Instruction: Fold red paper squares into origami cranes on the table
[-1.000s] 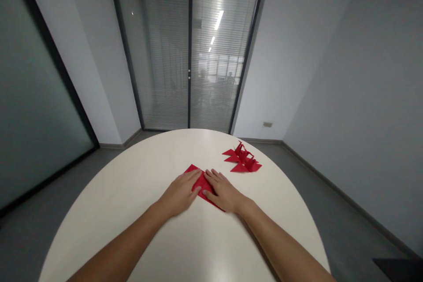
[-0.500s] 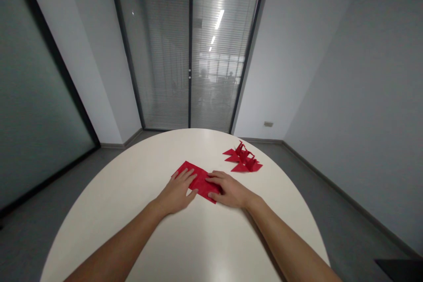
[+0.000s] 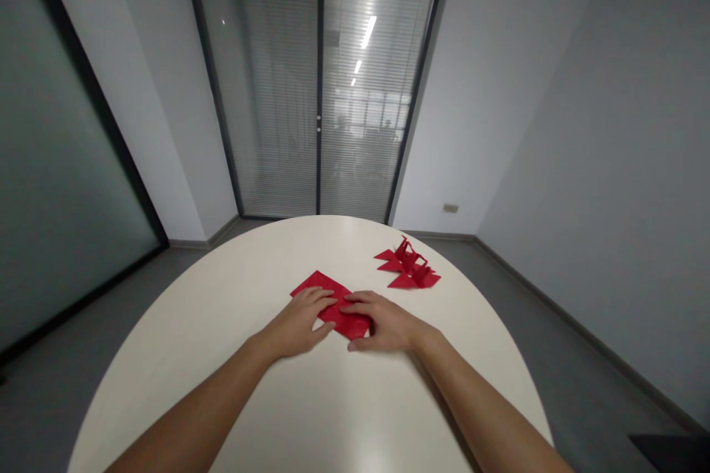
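Note:
A folded red paper sheet (image 3: 323,289) lies flat on the white round table (image 3: 233,295), slanting from far left to near right. My left hand (image 3: 296,324) rests on its near left part with fingers stretched out flat. My right hand (image 3: 382,321) lies on its near right end, fingers pointing left across the paper and thumb under the near edge. Both hands press on the sheet and their fingertips nearly meet.
Two finished red folded paper figures (image 3: 409,270) sit together at the far right of the table. Behind the table stand glass doors with blinds (image 3: 319,81), a glass wall on the left and a grey wall on the right.
The red sheet has turned and shows more of its far left part. My right hand has slid a little nearer along the paper; my left hand stays flat on it.

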{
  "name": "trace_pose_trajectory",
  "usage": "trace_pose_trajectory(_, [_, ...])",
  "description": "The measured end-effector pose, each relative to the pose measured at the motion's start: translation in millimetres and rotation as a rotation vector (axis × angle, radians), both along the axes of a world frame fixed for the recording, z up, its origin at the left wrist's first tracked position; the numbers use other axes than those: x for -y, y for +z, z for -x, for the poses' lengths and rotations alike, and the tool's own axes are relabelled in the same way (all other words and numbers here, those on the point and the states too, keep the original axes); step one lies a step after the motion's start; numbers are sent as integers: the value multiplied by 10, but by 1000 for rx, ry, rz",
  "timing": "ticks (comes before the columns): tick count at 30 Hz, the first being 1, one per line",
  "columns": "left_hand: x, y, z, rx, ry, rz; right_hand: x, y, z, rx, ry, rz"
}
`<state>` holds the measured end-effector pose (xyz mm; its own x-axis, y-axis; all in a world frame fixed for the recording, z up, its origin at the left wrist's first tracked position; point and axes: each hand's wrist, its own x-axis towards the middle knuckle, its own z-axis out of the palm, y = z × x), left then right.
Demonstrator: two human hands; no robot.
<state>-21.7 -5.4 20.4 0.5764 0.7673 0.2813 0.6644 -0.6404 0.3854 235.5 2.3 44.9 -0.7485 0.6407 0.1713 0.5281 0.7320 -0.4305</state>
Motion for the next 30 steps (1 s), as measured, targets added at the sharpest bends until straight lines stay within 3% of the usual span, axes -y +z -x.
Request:
trace_pose_trajectory(9, [-34, 2, 35, 34, 6, -23, 30, 103, -6, -88, -63, -30])
trace_pose_trajectory(16, [-49, 51, 38, 121, 129, -21, 19, 140, -81, -143, -103, 34])
trace_pose_trajectory(24, [-71, 98, -60, 538, 75, 157, -44, -11, -99, -450, -259, 154])
trace_pose_trajectory(30, [-48, 171, -139, 730, 169, 259, -133, -78, -11, -739, -293, 230])
